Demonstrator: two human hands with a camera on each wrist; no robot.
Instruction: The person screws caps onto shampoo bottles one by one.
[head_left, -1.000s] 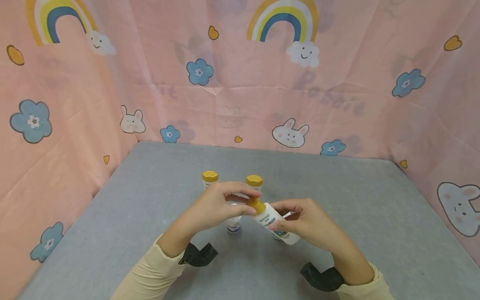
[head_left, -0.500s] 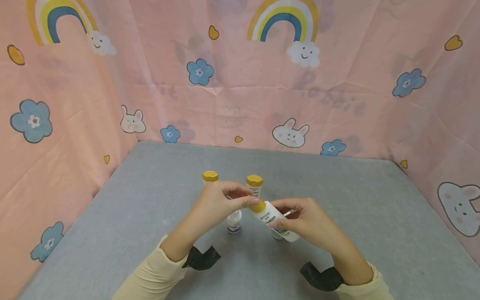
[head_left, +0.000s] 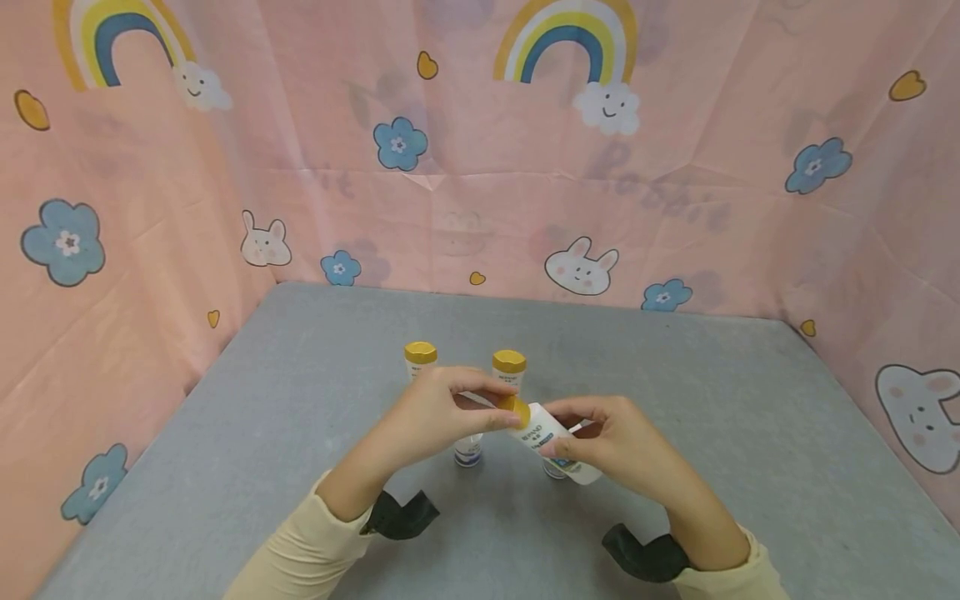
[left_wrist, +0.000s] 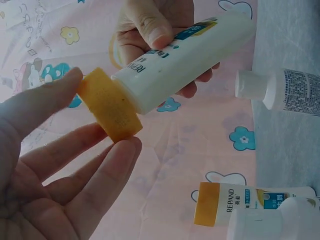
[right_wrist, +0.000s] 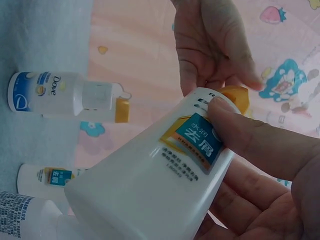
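A white shampoo bottle (head_left: 542, 435) with a yellow cap is held tilted above the table, cap end up and to the left. My right hand (head_left: 611, 437) grips its body, thumb on the front label. With thumb and fingertips, my left hand (head_left: 442, 412) pinches the yellow cap (left_wrist: 112, 107), which sits at the bottle's end. In the left wrist view the fingers lie on opposite edges of the cap. The right wrist view shows the teal front label (right_wrist: 197, 140) up close; the cap is partly hidden there.
Two upright yellow-capped bottles, a left one (head_left: 421, 353) and a right one (head_left: 509, 362), stand behind my hands. A white Dove bottle (right_wrist: 55, 92) stands closer, partly covered by my left hand. Another white bottle (head_left: 555, 471) is mostly hidden behind the held one. Pink cloth (head_left: 465, 208) surrounds the grey table (head_left: 337, 333).
My left hand turned over the cap half a second ago, then turned back, its fingers again round the cap. The right hand and the bottle have barely moved.
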